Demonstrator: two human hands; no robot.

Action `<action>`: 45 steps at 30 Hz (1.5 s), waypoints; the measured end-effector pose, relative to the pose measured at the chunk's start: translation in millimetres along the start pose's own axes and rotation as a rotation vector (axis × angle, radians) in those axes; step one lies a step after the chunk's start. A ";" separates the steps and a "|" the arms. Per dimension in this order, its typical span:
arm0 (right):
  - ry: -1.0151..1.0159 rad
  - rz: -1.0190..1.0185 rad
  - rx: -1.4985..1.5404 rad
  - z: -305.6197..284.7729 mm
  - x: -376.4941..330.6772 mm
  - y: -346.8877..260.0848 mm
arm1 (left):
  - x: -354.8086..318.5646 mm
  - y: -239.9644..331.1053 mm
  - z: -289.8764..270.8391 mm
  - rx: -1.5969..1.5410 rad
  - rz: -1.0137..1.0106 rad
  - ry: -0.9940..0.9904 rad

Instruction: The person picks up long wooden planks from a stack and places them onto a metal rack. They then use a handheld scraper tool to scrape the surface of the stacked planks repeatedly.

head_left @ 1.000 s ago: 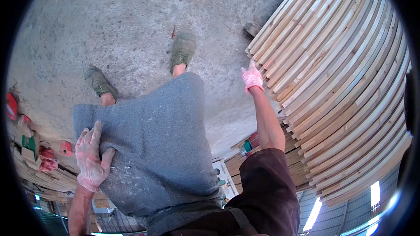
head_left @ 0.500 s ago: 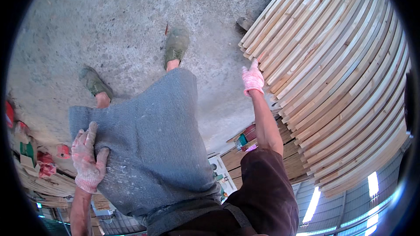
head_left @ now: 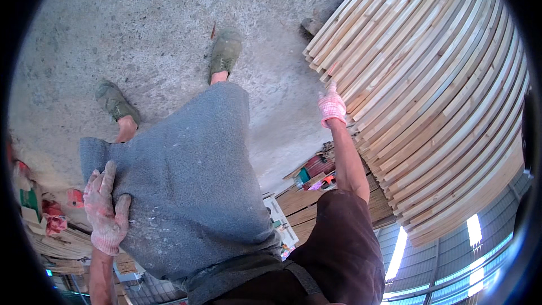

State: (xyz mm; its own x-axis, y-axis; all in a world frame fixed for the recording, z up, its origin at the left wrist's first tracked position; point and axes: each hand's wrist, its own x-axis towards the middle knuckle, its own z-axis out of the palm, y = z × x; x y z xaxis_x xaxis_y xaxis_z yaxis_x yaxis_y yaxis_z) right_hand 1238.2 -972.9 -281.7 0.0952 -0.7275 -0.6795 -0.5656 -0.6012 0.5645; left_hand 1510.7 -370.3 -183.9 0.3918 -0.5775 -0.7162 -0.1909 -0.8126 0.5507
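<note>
the left hand (head_left: 105, 210) lies flat and outstretched on the grey apron (head_left: 189, 172), grasping nothing; the right hand (head_left: 332, 105) is at the ends of the wooden strips (head_left: 432, 101) stacked on the right, but whether it grips one i cannot tell.

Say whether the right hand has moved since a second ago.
Yes. Judged against the stack of wooden strips, the right hand has shifted rightward and lower in the view, away from the stack's leftmost corner.
</note>
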 end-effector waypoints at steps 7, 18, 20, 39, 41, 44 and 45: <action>-0.008 0.041 -0.027 -11.6 -16.9 -4.3 | -2.3 -3.1 0.1 -0.015 -0.008 -0.008; 0.088 0.026 -0.001 6.3 -20.5 26.8 | -2.1 -2.0 1.7 -0.040 -0.023 -0.009; -0.041 0.079 -0.033 -17.6 -33.9 16.7 | -8.3 0.3 4.6 -0.078 -0.056 -0.012; -0.053 0.009 -0.205 -53.3 -78.1 52.2 | -16.6 17.8 21.7 -0.168 -0.182 -0.109; -0.063 0.055 -0.181 -60.1 -83.0 52.6 | -16.4 17.4 22.8 -0.176 -0.173 -0.104; -0.074 0.080 -0.175 -74.6 -92.2 59.1 | -24.1 13.5 34.2 -0.249 -0.139 -0.044; -0.072 0.083 -0.167 -76.7 -94.5 60.7 | -23.4 14.0 34.0 -0.243 -0.142 -0.049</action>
State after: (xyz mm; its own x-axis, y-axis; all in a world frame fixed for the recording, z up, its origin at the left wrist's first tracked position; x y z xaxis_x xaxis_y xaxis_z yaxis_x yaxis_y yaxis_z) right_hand 1257.7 -966.0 -147.3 -0.0085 -0.7545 -0.6562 -0.4250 -0.5913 0.6854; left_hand 1468.3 -370.8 -174.0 0.3544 -0.4669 -0.8102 0.0866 -0.8463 0.5256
